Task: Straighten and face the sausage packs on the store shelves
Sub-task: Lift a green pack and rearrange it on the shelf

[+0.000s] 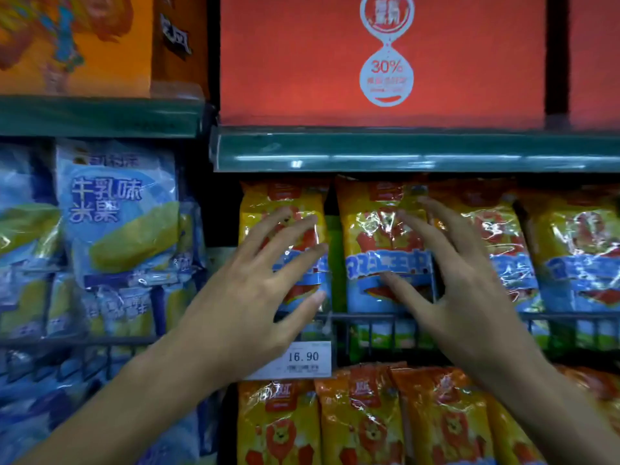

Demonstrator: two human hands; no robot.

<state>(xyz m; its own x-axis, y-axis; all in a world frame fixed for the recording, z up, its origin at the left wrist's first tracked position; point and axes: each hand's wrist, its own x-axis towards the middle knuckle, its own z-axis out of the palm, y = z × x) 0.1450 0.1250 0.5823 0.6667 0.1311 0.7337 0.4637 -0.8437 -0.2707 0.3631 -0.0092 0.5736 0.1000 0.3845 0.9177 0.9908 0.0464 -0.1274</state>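
Yellow and blue sausage packs stand upright in a row on the middle shelf behind a wire rail. My left hand is spread open in front of the leftmost pack; whether its fingers touch the pack I cannot tell. My right hand is spread open over the second pack, thumb low on its blue band, fingers reaching toward the third pack. A fourth pack stands at the right. More orange and yellow sausage packs fill the shelf below.
Blue rice-cracker bags crowd the bay on the left. A red box and an orange box sit on the green top shelves. A price tag reading 16.90 hangs from the rail.
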